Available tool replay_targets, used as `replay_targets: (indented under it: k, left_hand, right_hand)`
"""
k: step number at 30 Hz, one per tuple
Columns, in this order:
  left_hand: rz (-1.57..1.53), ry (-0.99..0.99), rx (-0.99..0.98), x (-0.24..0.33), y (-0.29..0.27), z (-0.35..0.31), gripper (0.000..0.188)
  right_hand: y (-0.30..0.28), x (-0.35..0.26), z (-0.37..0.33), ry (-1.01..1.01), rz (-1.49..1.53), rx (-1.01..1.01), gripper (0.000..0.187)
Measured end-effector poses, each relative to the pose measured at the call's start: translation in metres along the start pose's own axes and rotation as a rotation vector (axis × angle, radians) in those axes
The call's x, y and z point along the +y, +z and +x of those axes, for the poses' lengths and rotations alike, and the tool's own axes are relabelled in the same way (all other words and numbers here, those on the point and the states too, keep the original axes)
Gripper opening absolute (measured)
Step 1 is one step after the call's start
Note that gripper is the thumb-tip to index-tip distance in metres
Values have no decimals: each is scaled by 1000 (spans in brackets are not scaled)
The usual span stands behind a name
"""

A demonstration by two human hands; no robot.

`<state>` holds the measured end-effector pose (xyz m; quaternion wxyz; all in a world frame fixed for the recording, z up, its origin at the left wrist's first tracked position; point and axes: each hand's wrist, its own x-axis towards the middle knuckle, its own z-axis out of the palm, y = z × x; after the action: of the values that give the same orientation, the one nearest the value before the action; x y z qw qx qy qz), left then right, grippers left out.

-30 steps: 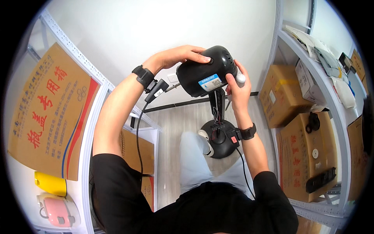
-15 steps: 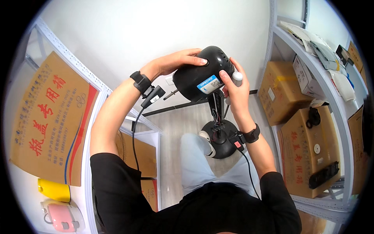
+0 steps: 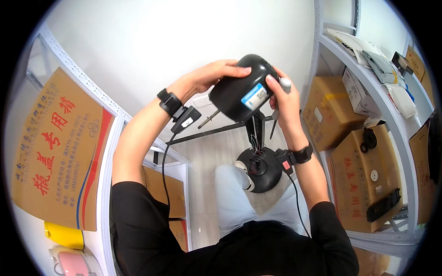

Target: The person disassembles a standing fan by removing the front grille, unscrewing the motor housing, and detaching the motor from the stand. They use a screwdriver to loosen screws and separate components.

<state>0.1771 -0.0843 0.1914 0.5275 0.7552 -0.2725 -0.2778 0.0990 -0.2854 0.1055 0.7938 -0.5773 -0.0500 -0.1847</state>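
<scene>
The black motor housing (image 3: 235,94) of a stand fan, without blades, is tilted between my two hands. A thin metal shaft (image 3: 209,118) sticks out of its front at the lower left, and a blue-and-white label faces me. My left hand (image 3: 212,77) clasps the housing's upper left side, thumb on top, other fingers hidden behind. My right hand (image 3: 287,103) presses its thumb on the right side near the label. It also holds a grey-handled screwdriver (image 3: 285,84), its dark blade pointing down. Below are the black stand (image 3: 254,129), exposed wires (image 3: 258,151) and round base (image 3: 269,178).
White shelving flanks me. A large cardboard box (image 3: 60,152) is at left, above a yellow object (image 3: 64,235) and a pink appliance (image 3: 76,264). At right, a cardboard box (image 3: 340,184) bears loose black parts (image 3: 384,206). Each wrist wears a cabled black device.
The housing has shifted slightly right and turned a little, its label tilting more steeply. My left thumb lies farther over the top. The screwdriver remains in my right hand.
</scene>
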Motion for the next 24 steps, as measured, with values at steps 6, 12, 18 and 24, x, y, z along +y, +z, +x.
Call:
replay_targets:
  k: [6, 12, 18, 24]
  left_hand:
    - [283, 24, 19, 27, -8, 41, 83]
    - [596, -46, 29, 50, -14, 31, 99]
    - [640, -81, 25, 49, -9, -7, 103]
    - [823, 49, 198, 43, 8, -9, 112]
  right_hand:
    - [-11, -3, 26, -2, 77, 20, 57]
    - [-20, 10, 28, 52, 144, 93, 52]
    - [-3, 12, 23, 7, 175, 129, 55]
    - [-9, 7, 39, 3, 178, 178, 63]
